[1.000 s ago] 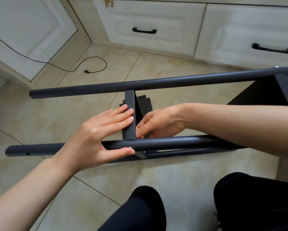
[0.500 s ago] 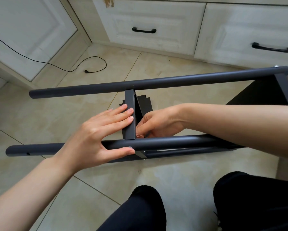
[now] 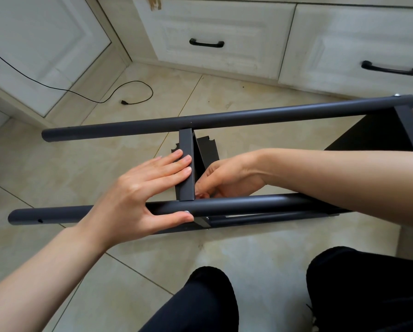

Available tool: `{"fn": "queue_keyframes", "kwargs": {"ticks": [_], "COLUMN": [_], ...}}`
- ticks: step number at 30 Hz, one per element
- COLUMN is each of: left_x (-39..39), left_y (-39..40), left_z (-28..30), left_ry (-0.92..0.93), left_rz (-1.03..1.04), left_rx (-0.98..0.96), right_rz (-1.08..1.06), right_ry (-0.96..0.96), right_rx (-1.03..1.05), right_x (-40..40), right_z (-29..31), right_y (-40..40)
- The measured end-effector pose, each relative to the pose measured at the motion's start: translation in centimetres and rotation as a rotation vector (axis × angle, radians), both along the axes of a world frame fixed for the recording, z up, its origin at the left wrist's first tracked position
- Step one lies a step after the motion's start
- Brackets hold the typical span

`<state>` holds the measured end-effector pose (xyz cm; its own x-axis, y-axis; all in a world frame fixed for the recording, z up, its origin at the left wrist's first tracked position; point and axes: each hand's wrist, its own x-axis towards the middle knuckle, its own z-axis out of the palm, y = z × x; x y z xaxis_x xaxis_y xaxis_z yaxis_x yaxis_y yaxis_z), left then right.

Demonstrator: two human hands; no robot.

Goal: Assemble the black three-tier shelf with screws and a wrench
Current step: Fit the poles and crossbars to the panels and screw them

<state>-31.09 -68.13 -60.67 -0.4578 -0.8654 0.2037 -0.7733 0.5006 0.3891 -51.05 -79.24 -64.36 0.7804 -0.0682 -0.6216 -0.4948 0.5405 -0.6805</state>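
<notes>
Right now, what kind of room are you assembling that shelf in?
Probably a kitchen or similar room at home: white panelled cabinet drawers with black bar handles, a beige tiled floor on which the black metal shelf frame lies, and a loose black power cable.

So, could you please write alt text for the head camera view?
A person's left hand holds a black shelf panel against the near tube while the right hand works behind it. The frame lies on a tiled floor by white cabinets.
</notes>
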Motion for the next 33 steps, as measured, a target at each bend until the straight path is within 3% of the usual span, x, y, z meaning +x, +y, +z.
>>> {"fn": "queue_keyframes", "kwargs": {"ticks": [33], "left_x": [-0.20], "left_y": [0.03], "left_z": [0.20], "left_ry": [0.009], "left_rz": [-0.008], "left_rx": [-0.005], "right_rz": [0.020], "right_ry": [0.028], "right_rx": [-0.046], "right_x": [0.20], "right_z": [0.02], "right_y": [-0.08]}}
